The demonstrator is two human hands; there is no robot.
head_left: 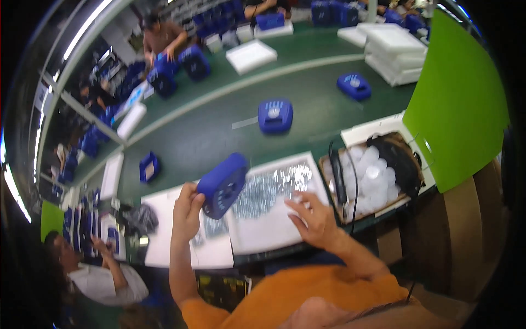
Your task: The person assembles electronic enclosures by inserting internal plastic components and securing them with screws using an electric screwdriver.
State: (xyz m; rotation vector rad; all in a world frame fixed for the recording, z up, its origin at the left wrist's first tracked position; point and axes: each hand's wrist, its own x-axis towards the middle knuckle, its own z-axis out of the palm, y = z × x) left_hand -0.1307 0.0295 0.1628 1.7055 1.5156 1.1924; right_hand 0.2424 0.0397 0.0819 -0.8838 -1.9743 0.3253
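My left hand (187,211) grips a blue plastic housing (223,183) by its near left edge, holding it tilted above the bench. Pale markings show on its lower face. My right hand (318,222) hovers over the right part of a white tray (257,238), fingers bent and thumb apart from the index finger; I see nothing clear between them. Many small shiny metal pieces (255,194) lie spread in that tray, and a smaller heap of them sits in the tray part under the housing.
A carton (329,181) of translucent white round parts (372,178) stands at right, with a black cable and dark bundle. Blue housings (275,116) lie on the green bench (208,129). White foam blocks (397,49) and a green panel (457,98) stand far right. Other people work across and left.
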